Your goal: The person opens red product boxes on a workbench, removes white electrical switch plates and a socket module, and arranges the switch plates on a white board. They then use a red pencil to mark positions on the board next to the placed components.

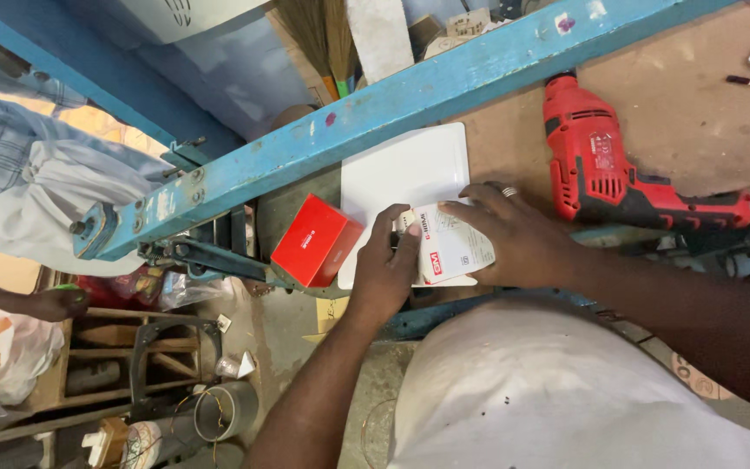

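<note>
Both my hands grip a small white carton (450, 245) with red and black print, held just above a flat white plate (403, 174) lying on the workbench. My left hand (385, 271) pinches the carton's left end with thumb and fingers. My right hand (514, 234), a ring on one finger, covers its right side. A red box (314, 241) stands tilted at the bench edge, just left of my left hand.
A red and black power drill (618, 178) lies on the brown bench to the right. A blue metal beam (375, 117) crosses diagonally above the plate. Another person's hand (58, 304) and checked sleeve are at far left. Clutter and a broom (327, 39) sit below.
</note>
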Demonstrator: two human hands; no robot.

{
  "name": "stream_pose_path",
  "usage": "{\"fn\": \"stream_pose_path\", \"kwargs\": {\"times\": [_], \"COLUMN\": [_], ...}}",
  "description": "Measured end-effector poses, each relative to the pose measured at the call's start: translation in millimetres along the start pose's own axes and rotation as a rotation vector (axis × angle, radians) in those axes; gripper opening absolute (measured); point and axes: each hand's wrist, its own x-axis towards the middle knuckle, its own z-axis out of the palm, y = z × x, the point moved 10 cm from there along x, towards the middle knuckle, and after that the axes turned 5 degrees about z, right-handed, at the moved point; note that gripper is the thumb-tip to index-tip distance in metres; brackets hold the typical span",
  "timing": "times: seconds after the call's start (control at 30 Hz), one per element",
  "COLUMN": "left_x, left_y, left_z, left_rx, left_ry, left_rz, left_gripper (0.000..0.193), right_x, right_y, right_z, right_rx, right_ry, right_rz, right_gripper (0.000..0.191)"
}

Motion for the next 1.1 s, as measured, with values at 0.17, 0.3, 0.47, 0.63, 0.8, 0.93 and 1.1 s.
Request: {"fn": "stream_pose_path", "kwargs": {"times": [0.17, 0.3, 0.47, 0.63, 0.8, 0.93, 1.1], "left_x": [-8, -13, -16, -21, -21, -18, -12], "left_y": [-10, -2, 4, 20, 33, 26, 19], "left_z": [-7, -7, -7, 3, -1, -3, -1], "left_rx": [0.049, 0.003, 0.129, 0.131, 0.107, 0.067, 0.114], "left_ry": [-0.083, -0.158, -0.176, -0.154, -0.099, -0.114, -0.188], "left_rz": [-0.009, 0.027, -0.056, -0.021, 0.057, -0.008, 0.012], "left_gripper": [0.052, 0.063, 0.075, 0.072, 0.062, 0.059, 0.068], "right_x": [2, 4, 1, -4, -5, -4, -2], "right_y": [-2, -3, -1, -5, -9, -19, -38], "right_z": [4, 8, 9, -2, -13, -23, -36], "right_rx": [-0.002, -0.005, -0.043, -0.021, -0.002, -0.044, -0.066], "right_ry": [0.004, -0.024, -0.045, 0.000, 0.019, 0.050, 0.072], "right_rz": [-0.057, -0.053, -0.053, -0.143, -0.180, -0.195, -0.230], "right_gripper": [0.102, 0.101, 0.100, 0.097, 0.099, 0.098, 0.089]}}
